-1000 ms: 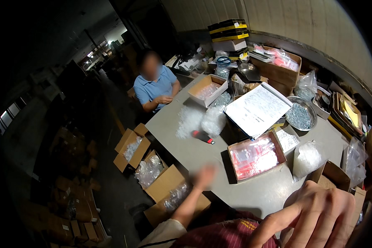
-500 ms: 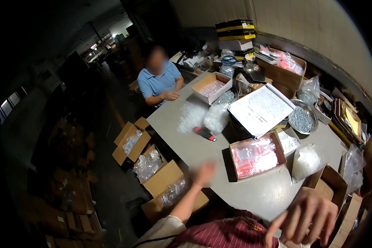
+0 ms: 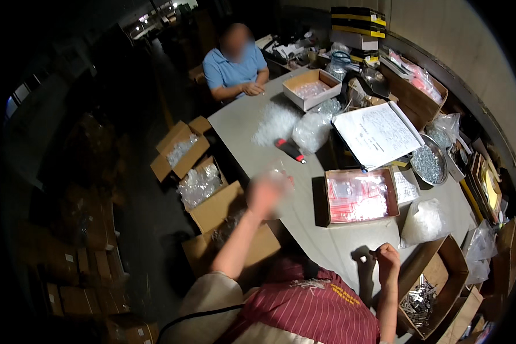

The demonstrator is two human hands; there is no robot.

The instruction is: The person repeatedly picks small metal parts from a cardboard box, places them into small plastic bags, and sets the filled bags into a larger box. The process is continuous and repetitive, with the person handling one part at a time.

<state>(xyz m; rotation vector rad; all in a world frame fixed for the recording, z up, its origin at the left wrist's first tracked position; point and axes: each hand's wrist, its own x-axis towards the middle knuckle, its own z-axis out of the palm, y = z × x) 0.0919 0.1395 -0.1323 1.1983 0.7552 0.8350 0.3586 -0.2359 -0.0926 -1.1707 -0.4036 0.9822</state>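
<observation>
My left hand (image 3: 266, 198), smeared by motion, is over the table's left edge. A small clear plastic bag (image 3: 280, 168) with a bit of red shows at its fingertips. My right hand (image 3: 387, 259) is raised above the near part of the table, its fingers pinched together. Something small and dark seems to be at the fingertips, too small to name. Between and beyond my hands stands an open box (image 3: 397, 198) of clear bags with red strips. A carton (image 3: 441, 264) with small metal parts (image 3: 419, 301) stands just right of my right hand.
Across the table (image 3: 235, 123) a person (image 3: 235, 71) in a blue shirt sits near a heap of clear plastic pieces (image 3: 275, 123). A red-black cutter (image 3: 290, 150), clipboard (image 3: 378, 135) and bowl of metal pieces (image 3: 429, 164) lie around. Open cartons (image 3: 215, 206) stand on the left.
The view has shifted. My left hand has moved away from me over the table edge, a clear bag now showing in it. My right hand has drawn back from close to the camera, fingers now pinched.
</observation>
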